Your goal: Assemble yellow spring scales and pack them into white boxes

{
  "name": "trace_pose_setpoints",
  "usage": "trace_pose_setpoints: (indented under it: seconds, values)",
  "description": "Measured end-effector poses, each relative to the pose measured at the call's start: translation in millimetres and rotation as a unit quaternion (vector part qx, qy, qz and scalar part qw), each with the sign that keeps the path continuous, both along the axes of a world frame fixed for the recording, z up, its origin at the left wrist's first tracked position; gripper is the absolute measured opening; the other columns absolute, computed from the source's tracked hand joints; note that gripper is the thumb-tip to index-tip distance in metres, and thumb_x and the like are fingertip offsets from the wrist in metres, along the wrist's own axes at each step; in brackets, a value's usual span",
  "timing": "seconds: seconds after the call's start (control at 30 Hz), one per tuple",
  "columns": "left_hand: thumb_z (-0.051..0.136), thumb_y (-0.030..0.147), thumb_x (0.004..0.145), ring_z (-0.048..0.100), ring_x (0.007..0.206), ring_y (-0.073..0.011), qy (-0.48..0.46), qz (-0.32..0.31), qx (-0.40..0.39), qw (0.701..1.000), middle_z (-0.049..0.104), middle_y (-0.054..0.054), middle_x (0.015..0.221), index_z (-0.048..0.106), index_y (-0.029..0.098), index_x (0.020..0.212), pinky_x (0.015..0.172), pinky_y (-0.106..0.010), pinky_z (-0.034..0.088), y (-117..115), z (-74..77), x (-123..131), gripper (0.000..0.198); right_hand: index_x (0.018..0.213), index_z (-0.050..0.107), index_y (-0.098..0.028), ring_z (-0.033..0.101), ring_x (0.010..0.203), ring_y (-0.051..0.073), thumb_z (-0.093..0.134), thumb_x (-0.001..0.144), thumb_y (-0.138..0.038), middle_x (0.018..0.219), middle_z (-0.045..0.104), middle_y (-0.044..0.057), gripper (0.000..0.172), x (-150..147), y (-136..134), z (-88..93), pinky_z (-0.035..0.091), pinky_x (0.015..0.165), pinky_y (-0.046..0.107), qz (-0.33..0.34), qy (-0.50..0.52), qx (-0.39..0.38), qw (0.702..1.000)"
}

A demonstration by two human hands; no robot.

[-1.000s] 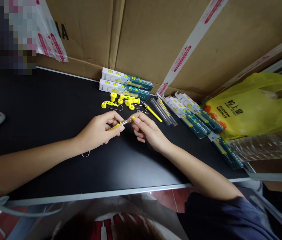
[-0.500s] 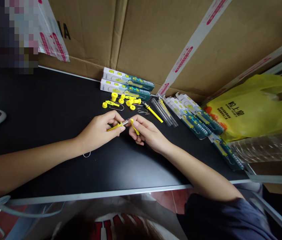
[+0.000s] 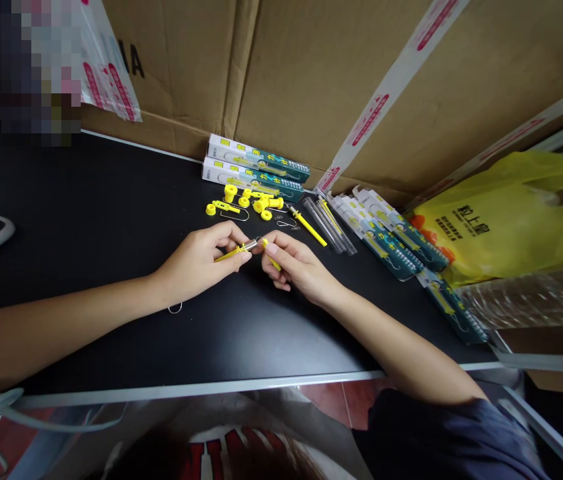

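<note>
Black tabletop (image 3: 111, 220) beneath cardboard boxes (image 3: 311, 80); both hands pinch yellow pieces.

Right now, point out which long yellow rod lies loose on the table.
The yellow rod lying slantwise beside the clear tubes, untouched; the other rod is pinched in the left hand.
</note>
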State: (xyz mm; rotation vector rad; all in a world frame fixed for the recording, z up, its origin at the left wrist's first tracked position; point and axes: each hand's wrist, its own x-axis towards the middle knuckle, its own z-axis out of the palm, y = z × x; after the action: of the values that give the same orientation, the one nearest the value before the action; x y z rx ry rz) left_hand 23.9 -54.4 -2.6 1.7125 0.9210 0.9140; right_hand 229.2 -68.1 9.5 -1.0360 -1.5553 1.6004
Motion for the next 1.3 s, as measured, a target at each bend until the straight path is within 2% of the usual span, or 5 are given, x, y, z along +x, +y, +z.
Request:
trace_pose_setpoints:
  seconds: [0.47, 0.67, 0.8, 0.97, 1.3]
  values:
    - [0.066, 0.030, 0.083, 0.064, 0.066, -0.0121, 0.000, 0.003, 0.016, 1.000, 0.066, -0.001, 0.077, 0.063, 0.016, 0.090, 0.063, -0.023, 0.052, 0.3, -0.3, 0.6, 0.017, 0.094, 0.056, -0.018, 0.025, 0.045, 0.004, 0.063, 0.090, -0.053, 0.056, 0.036, -0.012, 0.036, -0.8, -0.3, 2.1, 0.028, 0.035, 0.013, -0.006, 0.012, 0.001, 1.000]
    - [0.065, 0.031, 0.085, 0.056, 0.060, -0.0095, 0.024, 0.013, 0.041, 0.999, 0.059, 0.002, 0.069, 0.064, 0.015, 0.095, 0.054, -0.019, 0.043, 1.2, -2.4, -0.4, 0.018, 0.095, 0.054, -0.018, 0.025, 0.043, 0.003, 0.062, 0.092, -0.050, 0.054, 0.037, -0.012, 0.033, 0.0, -0.3, 1.3, 0.028, 0.035, 0.013, 0.001, 0.006, 0.011, 1.000]
    - [0.064, 0.035, 0.087, 0.055, 0.059, -0.0092, 0.027, 0.003, 0.044, 0.999, 0.058, 0.003, 0.069, 0.068, 0.015, 0.099, 0.055, -0.020, 0.043, 1.4, -2.4, -1.0, 0.024, 0.094, 0.052, -0.019, 0.026, 0.041, 0.004, 0.062, 0.092, -0.051, 0.054, 0.038, -0.012, 0.033, 0.9, -0.6, 1.0, 0.027, 0.034, 0.013, 0.006, -0.003, 0.016, 1.000]
    - [0.063, 0.035, 0.089, 0.056, 0.060, -0.0088, 0.023, -0.004, 0.045, 0.999, 0.059, 0.003, 0.068, 0.065, 0.015, 0.088, 0.057, -0.020, 0.044, -0.3, 1.7, -1.3, 0.021, 0.095, 0.053, -0.019, 0.030, 0.039, 0.003, 0.059, 0.094, -0.050, 0.054, 0.043, -0.011, 0.032, 1.6, -0.9, -1.0, 0.027, 0.034, 0.013, 0.015, -0.015, 0.025, 0.999]
    - [0.063, 0.032, 0.089, 0.046, 0.046, -0.0052, 0.031, -0.008, 0.036, 0.999, 0.053, 0.006, 0.058, 0.059, 0.016, 0.079, 0.044, -0.017, 0.035, -3.6, 5.5, -1.7, 0.019, 0.098, 0.056, -0.018, 0.032, 0.039, 0.003, 0.054, 0.097, -0.048, 0.055, 0.045, -0.011, 0.030, 2.4, -1.6, -1.9, 0.029, 0.034, 0.013, 0.027, -0.021, 0.024, 0.999]
